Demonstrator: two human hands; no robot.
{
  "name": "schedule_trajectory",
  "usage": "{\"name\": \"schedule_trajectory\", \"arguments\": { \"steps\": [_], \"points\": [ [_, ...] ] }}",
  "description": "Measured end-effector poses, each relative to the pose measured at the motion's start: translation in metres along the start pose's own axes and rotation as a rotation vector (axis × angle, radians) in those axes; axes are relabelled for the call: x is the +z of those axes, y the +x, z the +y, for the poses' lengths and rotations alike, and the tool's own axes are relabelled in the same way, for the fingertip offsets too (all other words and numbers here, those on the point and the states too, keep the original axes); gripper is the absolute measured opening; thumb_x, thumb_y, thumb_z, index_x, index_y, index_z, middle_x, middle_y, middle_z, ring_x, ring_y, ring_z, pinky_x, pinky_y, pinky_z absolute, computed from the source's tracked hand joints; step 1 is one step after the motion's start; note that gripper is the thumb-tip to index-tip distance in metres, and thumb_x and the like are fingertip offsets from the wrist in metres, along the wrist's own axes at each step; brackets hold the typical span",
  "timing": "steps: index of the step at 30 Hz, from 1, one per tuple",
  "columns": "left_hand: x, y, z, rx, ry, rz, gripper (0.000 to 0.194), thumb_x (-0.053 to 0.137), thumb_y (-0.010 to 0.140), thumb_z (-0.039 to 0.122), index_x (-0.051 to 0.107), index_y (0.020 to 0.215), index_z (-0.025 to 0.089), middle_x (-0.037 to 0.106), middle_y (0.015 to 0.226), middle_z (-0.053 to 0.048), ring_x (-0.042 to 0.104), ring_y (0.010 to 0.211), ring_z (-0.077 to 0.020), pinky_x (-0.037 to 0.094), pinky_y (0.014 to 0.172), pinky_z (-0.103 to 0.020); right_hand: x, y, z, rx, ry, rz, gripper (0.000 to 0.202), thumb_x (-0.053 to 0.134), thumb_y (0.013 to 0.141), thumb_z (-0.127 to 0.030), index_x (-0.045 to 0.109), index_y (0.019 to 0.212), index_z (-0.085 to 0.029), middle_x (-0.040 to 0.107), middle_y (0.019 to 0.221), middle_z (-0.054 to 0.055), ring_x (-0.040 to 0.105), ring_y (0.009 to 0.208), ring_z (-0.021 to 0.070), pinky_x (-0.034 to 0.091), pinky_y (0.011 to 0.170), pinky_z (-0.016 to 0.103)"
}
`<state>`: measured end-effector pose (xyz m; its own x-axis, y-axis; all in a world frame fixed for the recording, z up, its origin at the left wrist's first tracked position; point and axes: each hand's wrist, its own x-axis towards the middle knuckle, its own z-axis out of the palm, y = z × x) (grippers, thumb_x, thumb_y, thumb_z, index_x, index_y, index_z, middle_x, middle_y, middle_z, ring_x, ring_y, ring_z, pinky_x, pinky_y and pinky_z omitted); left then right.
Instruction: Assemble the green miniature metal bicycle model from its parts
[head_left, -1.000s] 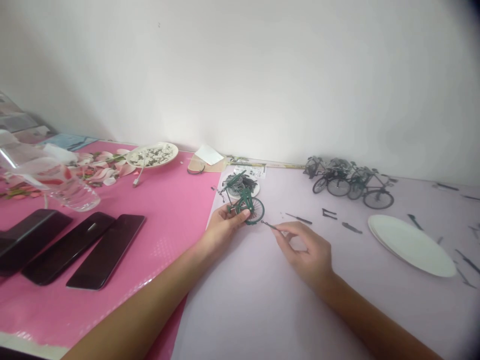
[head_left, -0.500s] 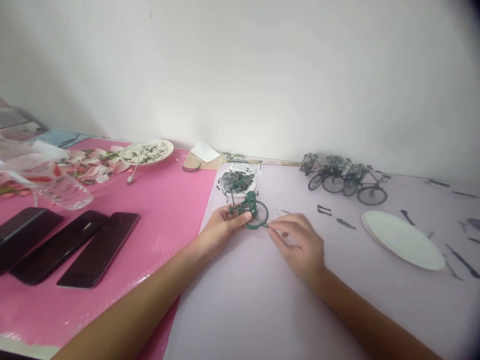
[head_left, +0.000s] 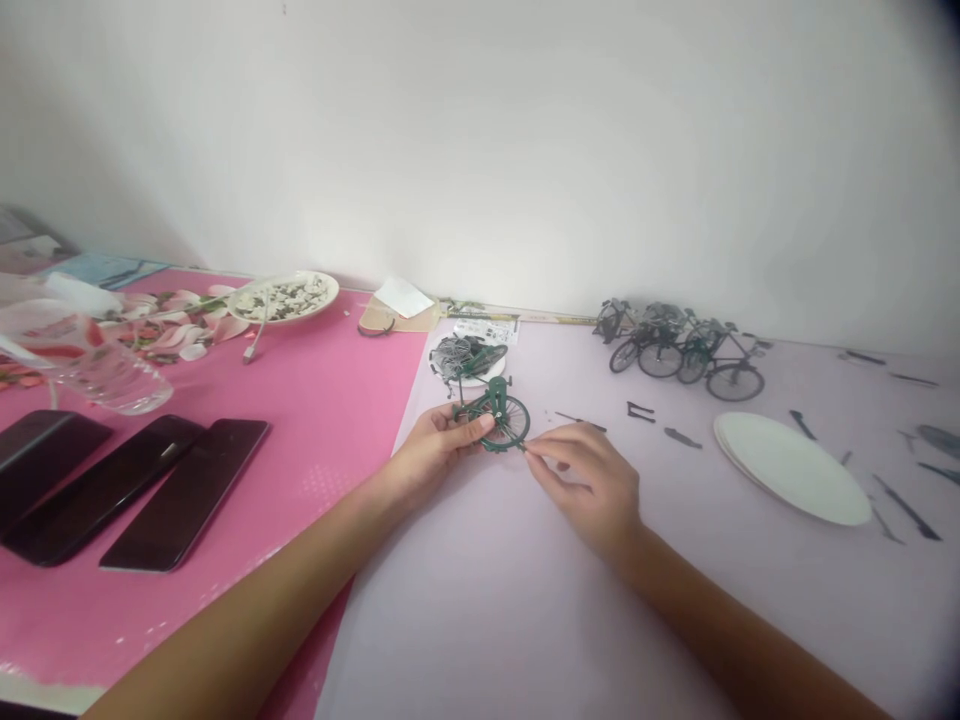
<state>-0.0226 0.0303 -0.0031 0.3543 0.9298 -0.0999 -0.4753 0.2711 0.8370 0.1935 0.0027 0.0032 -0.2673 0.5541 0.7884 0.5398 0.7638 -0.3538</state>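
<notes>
Green bicycle pinched between both hands.

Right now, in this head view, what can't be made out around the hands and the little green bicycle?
- What the right hand pinches at the green model bicycle: too small, hidden by the fingertips.
- The bicycle's near side: covered by the left hand.
- Contents of the small white dish: a blurred tangle.
- Dark parts at the right edge: blurred, cut off.
</notes>
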Motion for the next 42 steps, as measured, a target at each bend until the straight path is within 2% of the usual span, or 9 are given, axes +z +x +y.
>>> {"name": "schedule_trajectory", "arguments": {
  "steps": [7,11,16,26,36,42],
  "points": [
    [0.0028,-0.0009,0.0017,-0.007,0.009,-0.007,0.034,0.089,0.078,0.032,0.075,0.101,0.013,0.076,0.101,-0.01,0.07,0.093,-0.0211,0.051,0.094,-0.036,-0.0011,0.0013,-0.002,-0.016,-0.002,-0.002,0.027,0.073,0.086,-0.004,0.074,0.102,-0.027,0.075,0.089,0.003,0.069,0.081,0.0183,0.058,0.07,0.033],
    [0.0048,-0.0022,0.0015,-0.012,-0.005,-0.021,0.031,0.087,0.08,0.03,0.073,0.102,0.013,0.075,0.103,-0.01,0.069,0.094,-0.0203,0.05,0.094,-0.036,-0.0008,0.0008,-0.0031,-0.001,-0.009,0.003,0.024,0.072,0.088,-0.006,0.074,0.1,-0.026,0.071,0.082,0.002,0.068,0.075,0.0165,0.056,0.065,0.03],
    [0.0056,-0.003,-0.001,-0.02,-0.015,0.007,0.029,0.088,0.079,0.028,0.074,0.1,0.014,0.075,0.102,-0.009,0.069,0.095,-0.0204,0.05,0.094,-0.036,0.0001,-0.0011,-0.0022,0.05,0.023,0.004,0.018,0.071,0.088,-0.01,0.073,0.097,-0.026,0.07,0.08,0.002,0.062,0.065,0.0148,0.053,0.058,0.03],
    [0.0057,-0.0037,-0.0025,-0.015,-0.025,0.003,0.033,0.089,0.078,0.03,0.075,0.103,0.014,0.076,0.105,-0.011,0.07,0.096,-0.0214,0.05,0.096,-0.036,0.0014,-0.005,-0.0011,0.2,0.077,0.005,0.009,0.072,0.089,-0.017,0.07,0.093,-0.025,0.073,0.087,0.003,0.063,0.063,0.015,0.057,0.062,0.032],
    [0.0057,-0.0021,-0.0023,0.03,-0.012,0.022,0.032,0.089,0.077,0.028,0.075,0.101,0.013,0.076,0.101,-0.01,0.07,0.094,-0.0214,0.05,0.095,-0.036,0.0042,-0.0032,-0.0005,0.164,0.12,-0.01,0.012,0.071,0.09,-0.013,0.072,0.093,-0.024,0.074,0.083,0.003,0.067,0.069,0.0154,0.055,0.056,0.029],
    [0.0034,-0.0011,-0.0058,0.062,0.05,0.065,0.036,0.092,0.072,0.026,0.075,0.101,0.014,0.076,0.097,-0.008,0.069,0.087,-0.0188,0.051,0.09,-0.034,0.0019,-0.0026,0.0025,0.066,0.145,-0.165,0.011,0.072,0.092,-0.017,0.073,0.1,-0.025,0.076,0.091,0.004,0.07,0.08,0.0179,0.057,0.063,0.03]
  ]
}}
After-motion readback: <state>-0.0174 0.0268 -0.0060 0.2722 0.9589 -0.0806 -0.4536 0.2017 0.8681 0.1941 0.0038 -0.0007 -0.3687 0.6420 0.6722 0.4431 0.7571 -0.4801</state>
